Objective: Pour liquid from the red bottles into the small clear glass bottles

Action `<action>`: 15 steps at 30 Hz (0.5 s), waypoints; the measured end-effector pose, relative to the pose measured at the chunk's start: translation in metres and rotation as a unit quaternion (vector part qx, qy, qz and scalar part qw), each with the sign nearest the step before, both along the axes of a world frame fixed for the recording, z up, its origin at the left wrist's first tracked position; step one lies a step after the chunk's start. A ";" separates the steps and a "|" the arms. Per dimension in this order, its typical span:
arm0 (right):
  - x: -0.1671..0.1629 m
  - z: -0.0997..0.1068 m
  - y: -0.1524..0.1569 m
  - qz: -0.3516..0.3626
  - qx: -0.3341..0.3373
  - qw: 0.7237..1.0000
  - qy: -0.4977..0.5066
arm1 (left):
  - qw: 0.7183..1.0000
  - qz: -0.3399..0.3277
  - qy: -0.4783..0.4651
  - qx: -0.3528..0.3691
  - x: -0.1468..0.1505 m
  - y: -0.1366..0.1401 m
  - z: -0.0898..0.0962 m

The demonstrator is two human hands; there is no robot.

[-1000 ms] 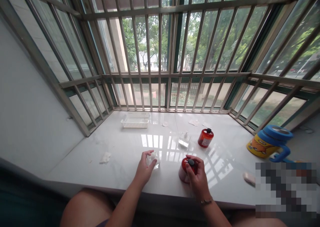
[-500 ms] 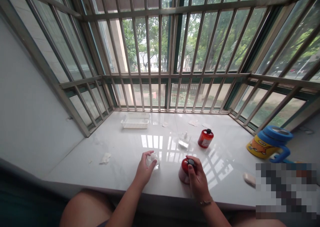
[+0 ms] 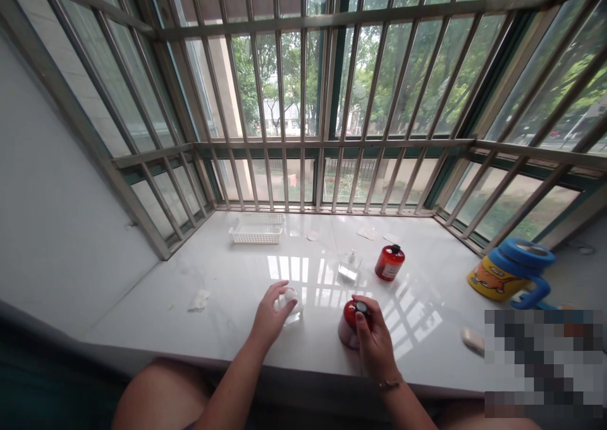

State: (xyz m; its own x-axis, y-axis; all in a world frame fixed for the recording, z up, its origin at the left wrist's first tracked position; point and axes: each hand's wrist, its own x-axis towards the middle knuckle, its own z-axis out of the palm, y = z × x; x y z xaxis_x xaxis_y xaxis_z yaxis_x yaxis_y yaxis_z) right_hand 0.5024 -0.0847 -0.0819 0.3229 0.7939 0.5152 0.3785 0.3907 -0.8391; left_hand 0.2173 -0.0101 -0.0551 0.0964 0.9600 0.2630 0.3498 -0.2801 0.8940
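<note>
My left hand [image 3: 270, 313] curves beside a small clear square bottle [image 3: 294, 314] with a white top. Its thumb and fingers are apart around that top; whether they touch it is hard to see. My right hand [image 3: 376, 335] is closed on the black cap of a red bottle [image 3: 348, 335], which stands upright near the front edge. Behind them stand a second clear bottle [image 3: 349, 269] with a pump top and another red bottle [image 3: 389, 265] with a black top and a pale label.
A white perforated basket [image 3: 256, 235] sits at the back left. Crumpled white scraps [image 3: 199, 300] lie on the white counter [image 3: 227, 335]. At right are a blue and yellow mug [image 3: 502, 275] and a pale rounded object [image 3: 473, 340]. Metal window bars [image 3: 322, 144] enclose the back.
My left hand has shifted slightly left, its fingers a little further apart around the clear bottle's top. My right hand stays on the red bottle's cap.
</note>
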 end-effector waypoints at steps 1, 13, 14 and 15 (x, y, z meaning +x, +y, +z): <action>0.000 0.001 0.000 0.000 0.000 1.000 0.001 | 1.000 0.005 -0.003 0.004 0.000 0.000 0.003; 0.001 0.002 -0.002 -0.005 -0.010 1.000 0.004 | 0.999 0.016 -0.011 0.035 0.005 -0.012 0.027; 0.001 0.002 -0.002 -0.005 -0.011 1.000 0.002 | 0.999 0.019 -0.016 0.033 0.004 -0.013 0.027; 0.001 0.001 -0.002 -0.005 -0.011 1.000 0.000 | 0.999 0.018 -0.021 0.033 0.004 -0.013 0.026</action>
State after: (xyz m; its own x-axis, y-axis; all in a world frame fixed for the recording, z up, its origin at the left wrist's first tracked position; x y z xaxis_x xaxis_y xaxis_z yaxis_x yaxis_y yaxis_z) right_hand 0.5033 -0.0867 -0.0806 0.3306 0.8016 0.4981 0.3818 0.3691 -0.8474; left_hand 0.2210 -0.0231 -0.0286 0.0502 0.9432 0.3284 0.3237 -0.3264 0.8881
